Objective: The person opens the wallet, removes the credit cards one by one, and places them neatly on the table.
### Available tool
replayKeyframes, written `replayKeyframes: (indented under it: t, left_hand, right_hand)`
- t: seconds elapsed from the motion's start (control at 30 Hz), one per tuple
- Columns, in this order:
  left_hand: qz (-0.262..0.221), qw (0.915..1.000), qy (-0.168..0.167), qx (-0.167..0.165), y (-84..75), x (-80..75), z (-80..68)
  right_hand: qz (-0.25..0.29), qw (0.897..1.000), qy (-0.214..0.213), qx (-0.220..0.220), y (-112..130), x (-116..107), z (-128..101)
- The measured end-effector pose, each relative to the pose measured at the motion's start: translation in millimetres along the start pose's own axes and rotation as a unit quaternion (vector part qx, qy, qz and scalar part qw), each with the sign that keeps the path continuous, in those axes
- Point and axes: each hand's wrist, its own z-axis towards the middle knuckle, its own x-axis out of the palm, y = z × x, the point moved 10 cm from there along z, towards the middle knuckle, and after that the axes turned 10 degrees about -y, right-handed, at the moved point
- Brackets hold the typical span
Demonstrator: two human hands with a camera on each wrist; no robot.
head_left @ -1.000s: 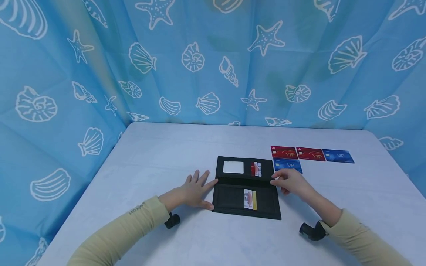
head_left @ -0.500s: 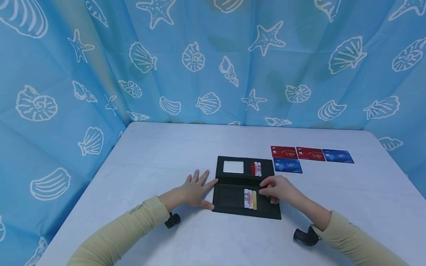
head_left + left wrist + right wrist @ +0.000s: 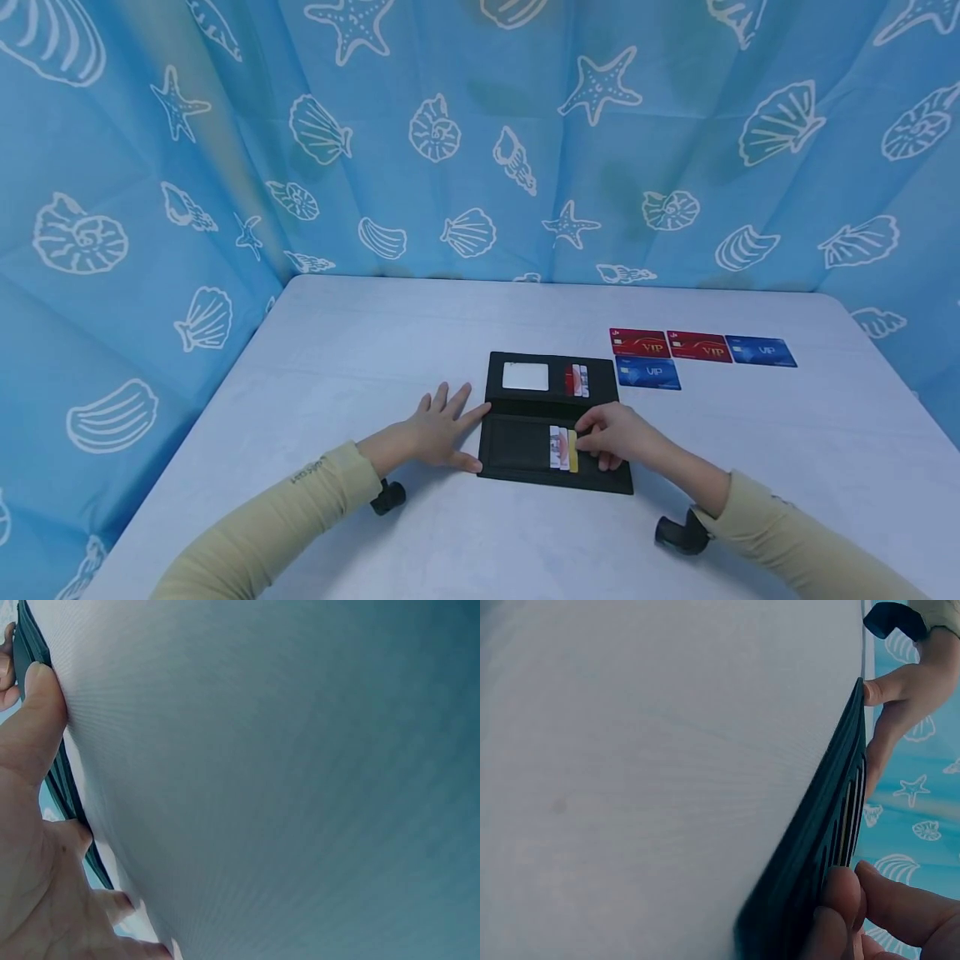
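A black bifold wallet (image 3: 517, 479) lies opened flat on the table. Its lower half holds several cards in slots, with a yellow card (image 3: 573, 458) on the right. My left hand (image 3: 438, 433) rests with fingers spread at the wallet's left edge, its thumb and a fingertip touching it. Over the lower right half, my right hand (image 3: 618, 433) has its thumb and index fingertips at the yellow card's right edge. In the right wrist view, the right fingertips (image 3: 844, 889) are close together by the card slots; whether they pinch the card is hidden.
Behind the wallet to the right lie two red VIP cards (image 3: 640, 342) and two blue VIP cards (image 3: 647, 373). More cards (image 3: 577, 381) and a white panel (image 3: 526, 376) show in the upper half. A patterned blue curtain (image 3: 420, 192) hangs behind the table (image 3: 375, 333).
My right hand has moved left and slightly down, from the wallet's right edge to the yellow card. The left hand and the wallet have stayed put.
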Motion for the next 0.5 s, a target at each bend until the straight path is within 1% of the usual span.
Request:
replayKeyframes:
  t: [0.17, 0.4, 0.5]
  left_hand:
    - [0.001, 1.0, 0.001, 0.0, 0.2, 1.3, 0.2]
    - [0.0, 1.0, 0.005, -0.001, -0.2, 2.3, 0.1]
    - [-0.002, 1.0, 0.003, -0.001, -0.3, 1.2, 0.4]
  right_hand:
    - [0.005, 1.0, 0.007, 0.012, -1.3, 2.5, 1.4]
    - [0.057, 0.997, 0.037, 0.038, -4.0, 5.4, 1.7]
    - [0.062, 0.996, 0.048, 0.043, -3.9, 5.9, 1.6]
